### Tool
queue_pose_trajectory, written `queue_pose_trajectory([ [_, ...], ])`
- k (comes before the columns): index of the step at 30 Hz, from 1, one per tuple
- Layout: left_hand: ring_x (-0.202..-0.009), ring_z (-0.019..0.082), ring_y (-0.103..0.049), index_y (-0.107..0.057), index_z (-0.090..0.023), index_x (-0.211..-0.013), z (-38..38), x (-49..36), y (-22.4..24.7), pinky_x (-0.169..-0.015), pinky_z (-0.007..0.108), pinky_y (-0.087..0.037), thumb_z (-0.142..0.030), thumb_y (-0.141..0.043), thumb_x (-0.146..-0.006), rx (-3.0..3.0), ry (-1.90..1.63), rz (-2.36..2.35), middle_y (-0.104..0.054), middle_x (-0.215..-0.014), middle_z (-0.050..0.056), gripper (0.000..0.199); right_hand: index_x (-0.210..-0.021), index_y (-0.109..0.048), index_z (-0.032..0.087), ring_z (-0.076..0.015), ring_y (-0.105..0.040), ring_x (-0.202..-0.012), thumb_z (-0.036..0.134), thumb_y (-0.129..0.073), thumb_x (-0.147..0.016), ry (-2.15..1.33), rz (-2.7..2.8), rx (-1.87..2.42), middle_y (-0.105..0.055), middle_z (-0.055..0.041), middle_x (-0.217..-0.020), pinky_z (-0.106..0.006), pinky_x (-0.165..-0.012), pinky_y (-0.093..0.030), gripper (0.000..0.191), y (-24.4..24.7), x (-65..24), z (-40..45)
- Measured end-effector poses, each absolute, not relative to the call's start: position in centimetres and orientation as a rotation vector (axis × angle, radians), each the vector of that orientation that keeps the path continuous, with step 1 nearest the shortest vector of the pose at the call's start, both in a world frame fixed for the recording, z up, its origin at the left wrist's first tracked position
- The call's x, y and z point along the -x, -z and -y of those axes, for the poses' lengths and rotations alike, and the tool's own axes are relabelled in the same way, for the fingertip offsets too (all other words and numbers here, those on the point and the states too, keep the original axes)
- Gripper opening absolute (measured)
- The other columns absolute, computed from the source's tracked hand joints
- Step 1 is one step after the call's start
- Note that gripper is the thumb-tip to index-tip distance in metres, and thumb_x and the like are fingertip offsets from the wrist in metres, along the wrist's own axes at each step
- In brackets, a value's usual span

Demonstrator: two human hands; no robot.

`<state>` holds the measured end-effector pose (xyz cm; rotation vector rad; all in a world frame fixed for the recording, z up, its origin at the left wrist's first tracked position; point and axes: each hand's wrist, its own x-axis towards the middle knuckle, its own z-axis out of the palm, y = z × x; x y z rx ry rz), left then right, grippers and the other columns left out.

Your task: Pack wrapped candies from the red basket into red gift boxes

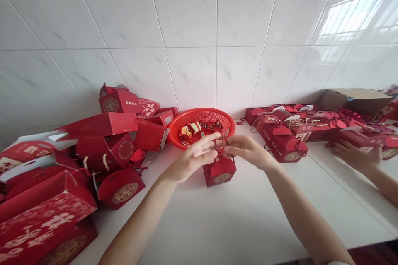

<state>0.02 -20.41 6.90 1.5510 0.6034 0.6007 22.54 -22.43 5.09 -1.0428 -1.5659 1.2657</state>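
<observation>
A small red gift box (220,174) with a gold round emblem stands on the white table, just in front of the red basket. A dark red cord (225,143) rises in loops from its top. My left hand (193,157) is at the box's upper left, with the cord at its fingertips and its thumb a little apart from the fingers. From the right, my right hand (249,151) pinches the cord between thumb and fingers. The hands partly hide the top of the box.
A red plastic basket (186,112) holds wrapped sweets (195,127). Open red boxes (115,151) are piled at left. Corded red boxes (284,149) stand in rows at right, near a cardboard box (357,99). Another person's hand (357,156) touches the boxes at far right.
</observation>
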Motion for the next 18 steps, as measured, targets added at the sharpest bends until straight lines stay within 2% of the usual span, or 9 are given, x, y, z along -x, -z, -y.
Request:
queue_pose_trajectory([
  [3, -0.146, 0.033, -0.041, -0.03, -0.027, -0.16, 20.5, -0.6, -6.3, -0.113, 0.048, -0.043, -0.053, -0.064, -0.089, -1.54, -0.601, -0.563, -0.038, -0.162, 0.015, 0.083, -0.078, -0.063, 0.018, -0.0161, -0.062, -0.072, 0.047, -0.074, -0.08, -1.233, 1.584, 1.074, -0.067, -0.0013, -0.074, -0.03, -0.068, -0.048, 0.031, -4.7, -21.5, 22.3],
  [5, -0.149, 0.033, -0.036, -0.028, -0.027, -0.161, 20.6, -0.9, -5.8, -0.115, 0.048, -0.042, -0.052, -0.062, -0.09, -1.578, -0.61, -0.565, -0.034, -0.164, 0.013, 0.082, -0.074, -0.061, 0.018, -0.0156, -0.06, -0.069, 0.044, -0.072, -0.08, -1.132, 1.593, 1.136, -0.066, -0.0008, -0.072, -0.029, -0.064, -0.045, 0.029, -4.3, -20.8, 22.3],
  [8, -0.148, 0.032, -0.038, -0.034, -0.028, -0.158, 20.7, -1.4, -5.0, -0.114, 0.046, -0.044, -0.045, -0.065, -0.089, -1.724, -0.654, -0.642, -0.041, -0.16, 0.012, 0.078, -0.064, -0.056, 0.019, -0.0138, -0.054, -0.062, 0.039, -0.068, -0.08, -0.963, 1.561, 1.23, -0.06, 0.0013, -0.064, -0.028, -0.058, -0.04, 0.028, -3.6, -20.3, 22.3],
  [10, -0.137, 0.029, -0.05, -0.037, -0.026, -0.155, 20.6, -1.9, -4.2, -0.107, 0.043, -0.05, -0.04, -0.067, -0.087, -1.848, -0.72, -0.756, -0.055, -0.146, 0.012, 0.076, -0.063, -0.053, 0.02, -0.0143, -0.054, -0.061, 0.037, -0.067, -0.08, -0.94, 1.502, 1.24, -0.058, 0.0018, -0.062, -0.028, -0.057, -0.041, 0.028, -3.4, -20.4, 22.3],
  [12, -0.117, 0.028, -0.062, -0.042, -0.024, -0.15, 20.5, -2.5, -3.4, -0.097, 0.042, -0.055, -0.038, -0.069, -0.086, -2.004, -0.777, -0.92, -0.064, -0.125, 0.01, 0.071, -0.065, -0.055, 0.02, -0.0167, -0.06, -0.067, 0.035, -0.066, -0.078, -0.991, 1.425, 1.206, -0.062, 0.0007, -0.066, -0.03, -0.063, -0.046, 0.022, -3.4, -20.6, 22.4],
  [15, -0.099, 0.026, -0.063, -0.063, -0.022, -0.126, 20.3, -3.3, -2.0, -0.091, 0.043, -0.054, -0.036, -0.067, -0.088, -2.254, -0.725, -1.118, -0.064, -0.102, 0.007, 0.041, -0.071, -0.059, 0.02, -0.0191, -0.067, -0.076, 0.032, -0.065, -0.076, -1.114, 1.342, 1.131, -0.07, -0.0019, -0.074, -0.033, -0.075, -0.053, 0.014, -3.2, -20.9, 22.7],
  [17, -0.098, 0.027, -0.06, -0.07, -0.022, -0.107, 20.3, -3.8, -1.2, -0.088, 0.042, -0.054, -0.037, -0.061, -0.092, -2.364, -0.626, -1.168, -0.062, -0.094, 0.007, 0.023, -0.072, -0.06, 0.02, -0.0193, -0.068, -0.076, 0.031, -0.065, -0.074, -1.196, 1.317, 1.096, -0.071, -0.0021, -0.074, -0.034, -0.077, -0.054, 0.012, -2.8, -21.0, 23.0],
  [18, -0.098, 0.027, -0.059, -0.07, -0.022, -0.102, 20.3, -4.0, -0.8, -0.086, 0.041, -0.054, -0.038, -0.059, -0.094, -2.396, -0.582, -1.19, -0.061, -0.092, 0.007, 0.021, -0.072, -0.059, 0.02, -0.019, -0.068, -0.076, 0.031, -0.065, -0.074, -1.227, 1.312, 1.088, -0.071, -0.0018, -0.073, -0.034, -0.077, -0.054, 0.012, -2.5, -21.0, 23.2],
])
